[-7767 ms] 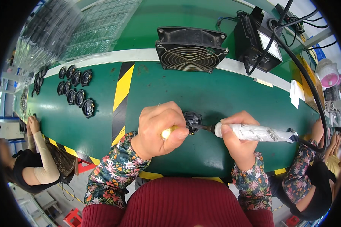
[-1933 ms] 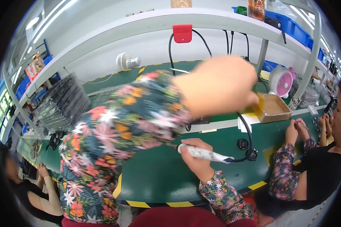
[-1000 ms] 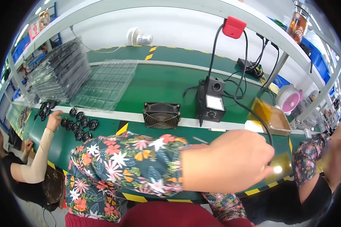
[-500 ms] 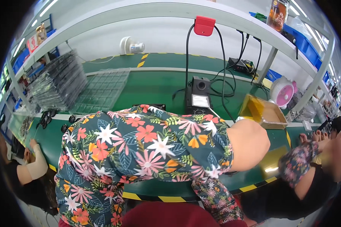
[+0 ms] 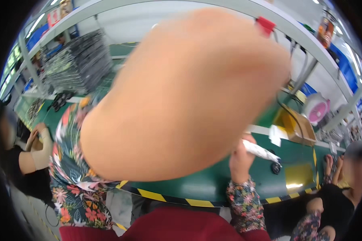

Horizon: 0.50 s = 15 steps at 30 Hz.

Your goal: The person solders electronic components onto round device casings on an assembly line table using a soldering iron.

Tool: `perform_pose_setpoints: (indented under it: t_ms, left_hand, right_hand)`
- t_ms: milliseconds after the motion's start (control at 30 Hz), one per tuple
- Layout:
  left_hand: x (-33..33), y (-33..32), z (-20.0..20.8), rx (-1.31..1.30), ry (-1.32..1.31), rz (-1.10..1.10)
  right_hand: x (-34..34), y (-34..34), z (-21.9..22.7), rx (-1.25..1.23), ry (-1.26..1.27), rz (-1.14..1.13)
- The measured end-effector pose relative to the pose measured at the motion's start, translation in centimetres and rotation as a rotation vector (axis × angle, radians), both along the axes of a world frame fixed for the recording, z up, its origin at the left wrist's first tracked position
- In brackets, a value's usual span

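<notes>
My left hand and bare wrist (image 5: 185, 96) loom large and blurred close in front of the view, hiding the middle of the bench. A floral sleeve (image 5: 84, 160) runs up to the wrist from the left; the fingers cannot be made out. Lower down on the right, my right hand (image 5: 240, 160) is closed by one end of a long white thing (image 5: 260, 151). This thing slants away to the right over the green bench top (image 5: 213, 188). Beside its far end is a small dark round piece (image 5: 275, 166). What kind of thing it is does not show clearly.
A stack of clear plastic trays (image 5: 78, 60) stands at the back left. To the right are an open cardboard box (image 5: 303, 134), a white piece (image 5: 275, 135) and a pink-and-white fan (image 5: 315, 109). One person (image 5: 32, 160) sits left, another (image 5: 342, 193) right.
My left arm has risen from across the bench to close in front of the view. My right hand, hidden before, now shows with the long white thing. The surroundings have shifted right and tilted.
</notes>
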State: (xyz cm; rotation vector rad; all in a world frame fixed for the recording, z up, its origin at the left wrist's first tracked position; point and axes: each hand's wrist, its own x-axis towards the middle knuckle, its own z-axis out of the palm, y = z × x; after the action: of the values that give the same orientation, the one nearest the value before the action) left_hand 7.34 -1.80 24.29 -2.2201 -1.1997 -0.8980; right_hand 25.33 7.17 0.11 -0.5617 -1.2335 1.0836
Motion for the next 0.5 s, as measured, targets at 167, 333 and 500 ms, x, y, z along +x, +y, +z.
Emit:
perform_pose_setpoints:
  t_ms: [167, 333, 500]
  left_hand:
    - [-10.6, -5.6, -8.7, 0.083, -0.367, 0.461]
    - [-16.2, -9.8, -19.7, -0.381, -0.475, 0.953]
    - [-17.9, -10.4, -26.1, -0.449, -0.472, 1.021]
  right_hand:
    - [-0.9, -0.4, -0.6, 0.026, -0.048, -0.011]
    - [-1.2, -0.5, -2.3, -0.067, -0.146, 0.002]
    - [-1.5, -0.1, -3.7, 0.017, -0.236, 0.017]
